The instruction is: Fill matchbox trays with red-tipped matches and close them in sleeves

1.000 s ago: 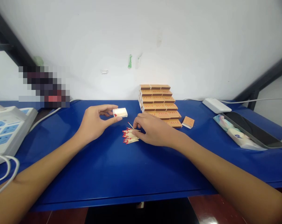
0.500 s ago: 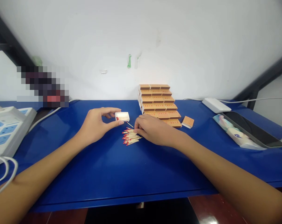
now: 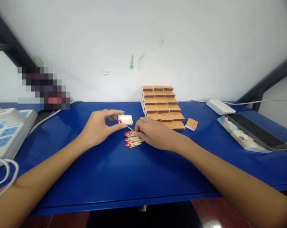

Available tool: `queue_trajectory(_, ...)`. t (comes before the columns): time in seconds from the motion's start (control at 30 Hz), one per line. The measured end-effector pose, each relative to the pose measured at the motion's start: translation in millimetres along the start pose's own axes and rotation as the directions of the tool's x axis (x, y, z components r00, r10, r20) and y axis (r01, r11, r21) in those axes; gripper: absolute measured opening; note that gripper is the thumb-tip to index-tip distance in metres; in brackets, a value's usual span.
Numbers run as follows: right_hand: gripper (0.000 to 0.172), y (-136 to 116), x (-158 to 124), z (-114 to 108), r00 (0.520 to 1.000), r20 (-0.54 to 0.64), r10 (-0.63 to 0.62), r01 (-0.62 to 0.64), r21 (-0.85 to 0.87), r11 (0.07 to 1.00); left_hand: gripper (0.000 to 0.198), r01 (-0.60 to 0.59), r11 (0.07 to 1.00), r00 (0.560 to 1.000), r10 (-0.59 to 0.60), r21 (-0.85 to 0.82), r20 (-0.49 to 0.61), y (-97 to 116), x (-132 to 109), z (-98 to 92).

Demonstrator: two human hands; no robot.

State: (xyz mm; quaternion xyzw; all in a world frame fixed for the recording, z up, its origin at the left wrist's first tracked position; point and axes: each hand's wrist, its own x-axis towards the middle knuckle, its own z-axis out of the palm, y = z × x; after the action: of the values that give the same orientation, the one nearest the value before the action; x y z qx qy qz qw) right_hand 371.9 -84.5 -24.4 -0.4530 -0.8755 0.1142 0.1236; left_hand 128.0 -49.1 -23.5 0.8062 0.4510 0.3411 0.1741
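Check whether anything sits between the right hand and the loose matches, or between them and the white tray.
Nothing visible does. The right hand touches the matches and pinches a single match pointing at the white tray, which the left hand holds just beyond the pile; only bare table lies between.

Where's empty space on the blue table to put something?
Bare blue table lies in front, between the two forearms below the match pile; also between the loose matchbox and the phone. It's crowded in the middle: left hand holds the white tray, right hand pinches a match, stacked matchboxes behind.
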Motion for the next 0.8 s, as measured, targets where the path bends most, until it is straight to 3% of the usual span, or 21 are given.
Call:
queue_trajectory(0.5,0.012,2.6,0.0,0.5,0.999,0.042,-0.030,0.032,-0.058,0.998,0.046,-0.036,0.999,0.998,0.037,-0.027,0.046,-1.8,-0.1,1.3)
queue_trajectory(0.8,0.019,3.9,-2.5,-2.5,0.994,0.098,-0.049,0.061,-0.122,0.991,0.048,-0.038,0.997,0.998,0.042,-0.064,0.055,0.6,0.3,2.0)
